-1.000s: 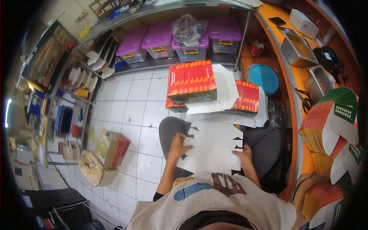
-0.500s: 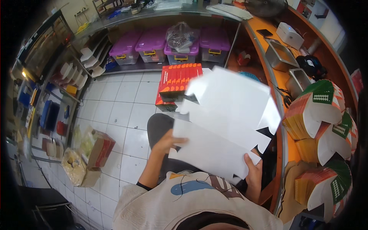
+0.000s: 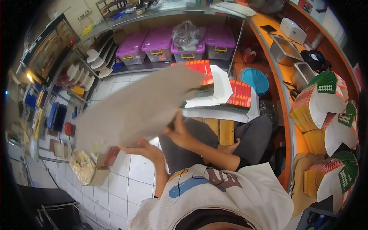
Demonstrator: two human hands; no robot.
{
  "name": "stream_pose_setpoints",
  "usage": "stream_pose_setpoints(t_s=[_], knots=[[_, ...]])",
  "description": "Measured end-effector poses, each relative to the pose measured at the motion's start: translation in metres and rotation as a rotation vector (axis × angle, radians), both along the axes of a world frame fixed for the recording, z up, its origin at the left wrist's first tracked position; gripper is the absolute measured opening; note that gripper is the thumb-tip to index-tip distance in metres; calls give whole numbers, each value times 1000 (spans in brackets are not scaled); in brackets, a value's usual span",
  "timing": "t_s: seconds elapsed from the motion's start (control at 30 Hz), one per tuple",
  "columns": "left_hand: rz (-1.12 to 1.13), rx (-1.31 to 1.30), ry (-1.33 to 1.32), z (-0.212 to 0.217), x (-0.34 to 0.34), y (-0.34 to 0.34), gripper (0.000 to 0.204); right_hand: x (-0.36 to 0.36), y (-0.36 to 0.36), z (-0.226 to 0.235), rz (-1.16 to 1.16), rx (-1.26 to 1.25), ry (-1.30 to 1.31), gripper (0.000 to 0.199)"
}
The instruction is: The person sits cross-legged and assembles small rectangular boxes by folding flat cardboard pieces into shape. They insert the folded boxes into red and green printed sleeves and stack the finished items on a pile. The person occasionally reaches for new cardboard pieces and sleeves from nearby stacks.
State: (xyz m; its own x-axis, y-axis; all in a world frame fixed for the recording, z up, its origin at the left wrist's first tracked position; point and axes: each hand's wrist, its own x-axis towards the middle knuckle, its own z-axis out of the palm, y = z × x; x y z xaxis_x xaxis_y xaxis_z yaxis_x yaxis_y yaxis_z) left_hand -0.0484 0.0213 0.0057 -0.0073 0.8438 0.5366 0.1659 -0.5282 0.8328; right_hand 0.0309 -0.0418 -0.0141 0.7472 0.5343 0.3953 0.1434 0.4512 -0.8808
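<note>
A flat cardboard box blank (image 3: 130, 107), greyish on the side facing me and blurred by motion, is tilted up over the floor to my left. My right hand (image 3: 178, 132) grips its right end, the fingers partly behind the card. Along its lower edge my left hand (image 3: 143, 149) holds it from below, with some fingers hidden. Just beyond my knees lie stacks of flat box blanks: red printed ones (image 3: 241, 94) and white-faced ones (image 3: 221, 87), partly overlapping. The raised blank covers part of the red stack.
Folded food boxes (image 3: 310, 109) stand nested in piles on the orange counter (image 3: 264, 42) at right, near metal pans (image 3: 285, 51) and scissors (image 3: 292, 91). Purple-lidded bins (image 3: 159, 40) line the far shelf. A bag-filled carton (image 3: 100, 174) sits on the left floor.
The box blank has swung from in front of me to the left and turned from its white face to a greyish one. Both hands moved left with it, uncovering the stacks beyond my knees.
</note>
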Motion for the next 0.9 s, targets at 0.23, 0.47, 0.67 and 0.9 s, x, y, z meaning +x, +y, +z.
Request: stream_pose_setpoints(t_s=[0.23,0.47,0.67,0.9], knots=[[-287,-161,588,-39,-52,88,57,-11,13,-35,355,-388,186,22],[-680,62,779,-89,-55,64,48,11,24,-21,322,-510,-13,15],[-749,-947,-462,-43,-32,45,34,-4,34,-19,718,-321,196,50],[-501,-853,-696,-39,-37,67,31,-30,5,-3,173,-472,-758,59]])
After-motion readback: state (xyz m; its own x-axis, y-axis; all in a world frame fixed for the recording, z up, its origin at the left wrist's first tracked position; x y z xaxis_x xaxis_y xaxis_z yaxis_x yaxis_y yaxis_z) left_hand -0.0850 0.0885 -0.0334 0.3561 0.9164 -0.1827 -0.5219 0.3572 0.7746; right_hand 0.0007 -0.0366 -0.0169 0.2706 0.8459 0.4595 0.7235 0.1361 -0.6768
